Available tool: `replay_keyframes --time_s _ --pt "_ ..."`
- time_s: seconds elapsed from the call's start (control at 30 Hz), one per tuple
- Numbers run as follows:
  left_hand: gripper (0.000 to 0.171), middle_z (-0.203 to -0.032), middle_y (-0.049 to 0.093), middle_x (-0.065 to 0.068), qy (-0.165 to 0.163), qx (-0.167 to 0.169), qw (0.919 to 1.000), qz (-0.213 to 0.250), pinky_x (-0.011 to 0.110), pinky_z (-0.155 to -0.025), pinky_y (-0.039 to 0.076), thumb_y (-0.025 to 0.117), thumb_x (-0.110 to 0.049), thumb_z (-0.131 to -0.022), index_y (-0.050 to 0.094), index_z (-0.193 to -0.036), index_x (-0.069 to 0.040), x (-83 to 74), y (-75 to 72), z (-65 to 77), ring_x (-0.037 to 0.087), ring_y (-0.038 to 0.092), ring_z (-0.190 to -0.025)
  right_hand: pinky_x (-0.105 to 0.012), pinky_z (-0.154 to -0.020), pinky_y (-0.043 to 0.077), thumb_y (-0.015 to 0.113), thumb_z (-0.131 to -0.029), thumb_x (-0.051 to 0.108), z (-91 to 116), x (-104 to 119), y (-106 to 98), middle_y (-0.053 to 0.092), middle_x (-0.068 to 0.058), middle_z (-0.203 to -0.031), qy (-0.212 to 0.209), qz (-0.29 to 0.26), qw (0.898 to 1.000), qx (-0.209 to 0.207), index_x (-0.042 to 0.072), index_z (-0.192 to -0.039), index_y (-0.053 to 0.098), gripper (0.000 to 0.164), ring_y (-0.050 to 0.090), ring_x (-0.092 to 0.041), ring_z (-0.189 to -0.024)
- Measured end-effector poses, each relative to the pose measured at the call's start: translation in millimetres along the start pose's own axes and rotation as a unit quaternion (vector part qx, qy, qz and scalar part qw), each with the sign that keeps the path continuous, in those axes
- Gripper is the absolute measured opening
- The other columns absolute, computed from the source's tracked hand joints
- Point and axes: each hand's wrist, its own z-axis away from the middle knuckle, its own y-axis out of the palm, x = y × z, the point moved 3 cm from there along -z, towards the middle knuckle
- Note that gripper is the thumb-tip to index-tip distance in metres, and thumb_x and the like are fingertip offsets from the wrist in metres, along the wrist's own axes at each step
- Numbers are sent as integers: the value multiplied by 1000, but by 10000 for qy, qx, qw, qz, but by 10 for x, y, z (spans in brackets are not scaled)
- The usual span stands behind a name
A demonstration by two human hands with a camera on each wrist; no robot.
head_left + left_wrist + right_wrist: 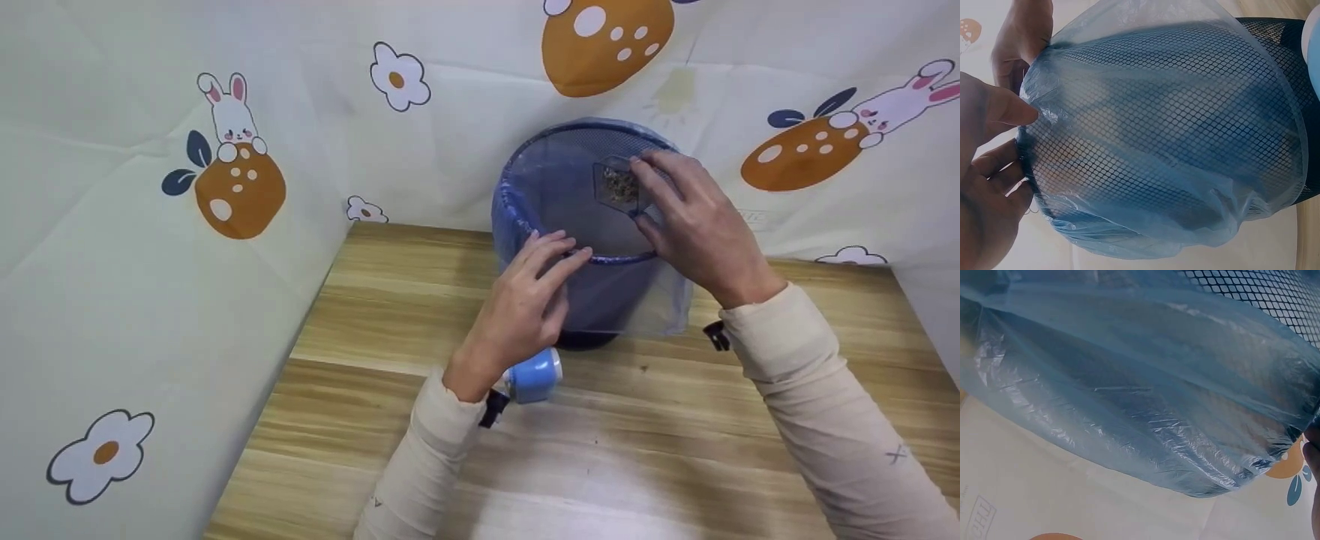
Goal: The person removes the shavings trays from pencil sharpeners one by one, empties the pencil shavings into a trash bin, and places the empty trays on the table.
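Note:
A dark mesh wastebasket stands tilted in my head view, lined with a translucent blue plastic bag (525,195) folded over its rim (615,259). My right hand (705,225) reaches over the rim on the right. Its thumb and fingertips pinch a small clear six-sided dish (619,185) that holds brown dry bits, inside the mouth of the basket. My left hand (521,300) rests at the near left rim with fingers long and relaxed. In the left wrist view, the left thumb (1019,109) lies against the bag and mesh (1157,107).
A small light-blue thing with a white end (536,375) stands on the wooden table (360,315) beside my left wrist. Behind the basket hangs a pale cloth wall (442,165) printed with bunnies, fruit and flowers. The bag's loose hem (637,319) hangs low around the basket.

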Motion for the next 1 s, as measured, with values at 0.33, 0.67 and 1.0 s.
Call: replay_keyframes --time_s 0.33,0.67,1.0 --pt "41 -126 54 13 28 -33 10000 47 40 -114 24 49 1 -84 58 -124 -4 12 12 1 25 43 -128 -42 -100 40 70 -74 -5 6 7 14 48 -21 -127 -9 -195 9995 -257 1 -132 48 62 49 -37 -113" --pt "43 -125 54 15 47 -68 9999 72 41 -114 23 49 2 -84 58 -125 -4 18 17 8 26 43 -127 -42 -101 39 71 -73 -5 16 1 25 48 -21 -127 24 -250 9993 -289 0 -132 48 63 48 -37 -114" --pt "43 -127 53 13 38 -52 10000 2 39 -114 23 50 1 -84 58 -125 -5 23 18 10 24 42 -128 -41 -101 39 71 -74 -4 23 -2 26 49 -21 -127 47 -306 9990 -334 1 -132 48 63 48 -37 -114"
